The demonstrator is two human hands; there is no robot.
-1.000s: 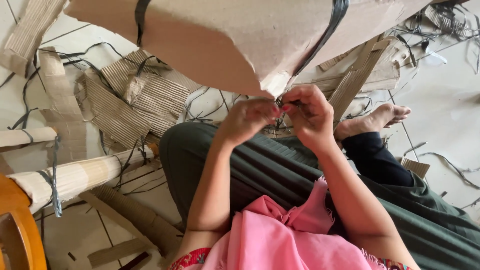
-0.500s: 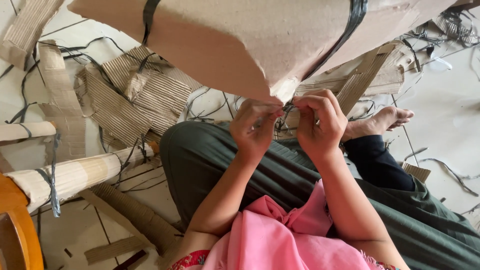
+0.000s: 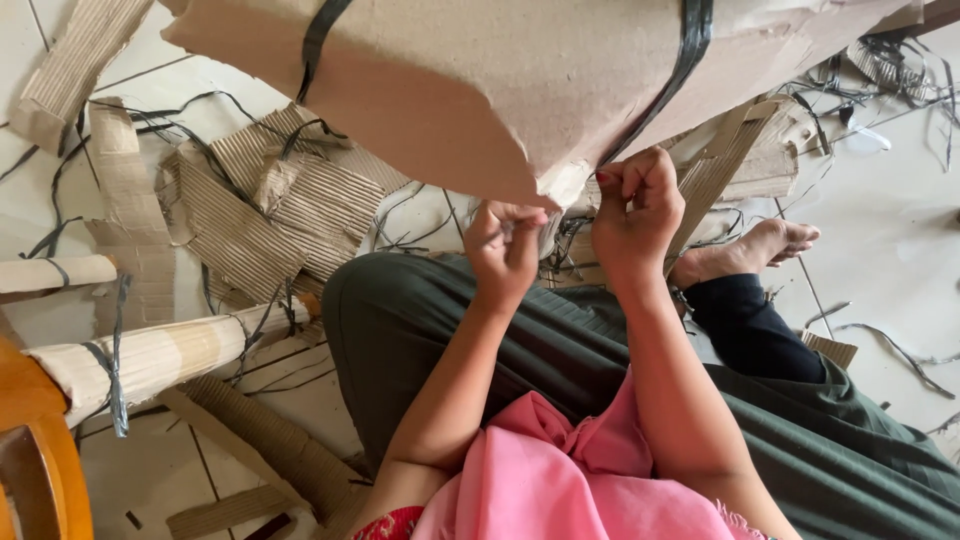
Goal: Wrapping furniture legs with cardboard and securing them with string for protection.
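Below the cardboard bundle's [image 3: 480, 90] torn corner, the left hand [image 3: 503, 245] pinches a black strap [image 3: 560, 235] end. The right hand [image 3: 637, 212], fisted just beside it, grips the same strap.

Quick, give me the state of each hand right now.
Left hand: closed, pinching something under the cardboard bundle; what cannot be told.
Right hand: closed on the black strap at the bundle's corner.

Looked like a small packing workshop run on the floor of a home. Pale tiled floor [image 3: 900, 230] strewn with torn corrugated cardboard scraps [image 3: 280, 200] and loose black plastic strapping [image 3: 420, 215]. Cardboard-wrapped rolls [image 3: 150, 355] tied with black strap, a large strapped cardboard bundle [image 3: 500, 80], bare foot [image 3: 750, 250] and an orange wooden chair [image 3: 40, 450] at the edge.
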